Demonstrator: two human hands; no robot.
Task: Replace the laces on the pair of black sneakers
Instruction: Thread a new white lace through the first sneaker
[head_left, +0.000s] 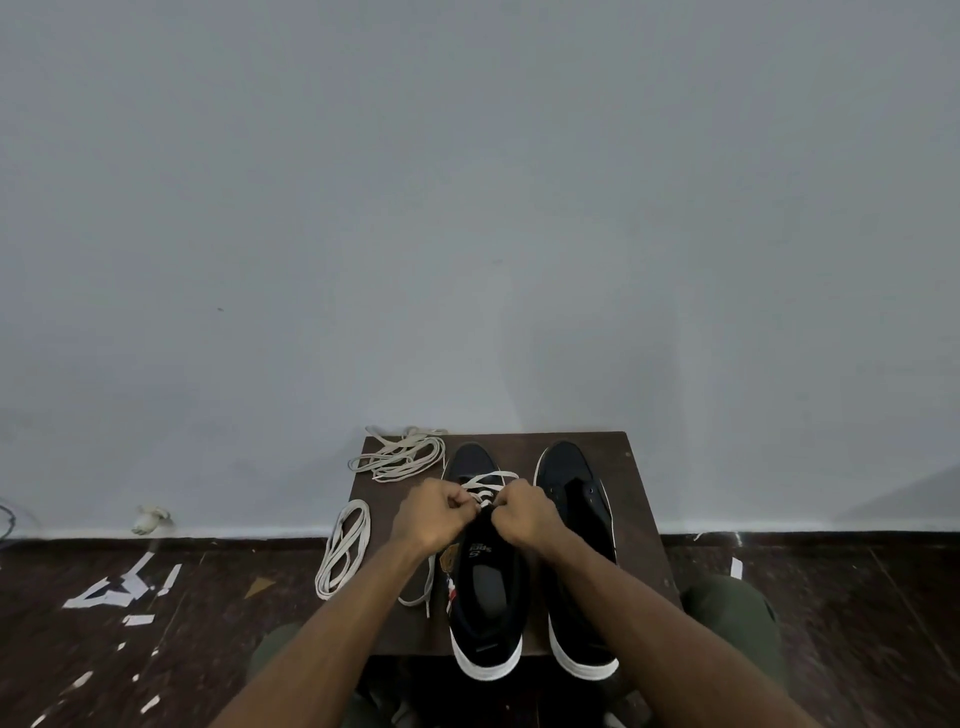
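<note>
Two black sneakers with white soles stand side by side on a small dark wooden table (641, 499), toes pointing away from me. The left sneaker (485, 618) carries a cream lace (488, 480) crossed through its front eyelets. My left hand (434, 517) and my right hand (524, 512) meet over its tongue, each pinching a part of that lace. The right sneaker (574, 499) shows bare eyelets with no lace. A loose lace end (423, 587) trails down beside the left sneaker.
A tangled bundle of cream laces (400, 454) lies at the table's far left corner. A looped lace (345, 548) hangs over the left edge. A pale wall rises behind. White paper scraps (122, 587) litter the dark floor (218, 639) on the left.
</note>
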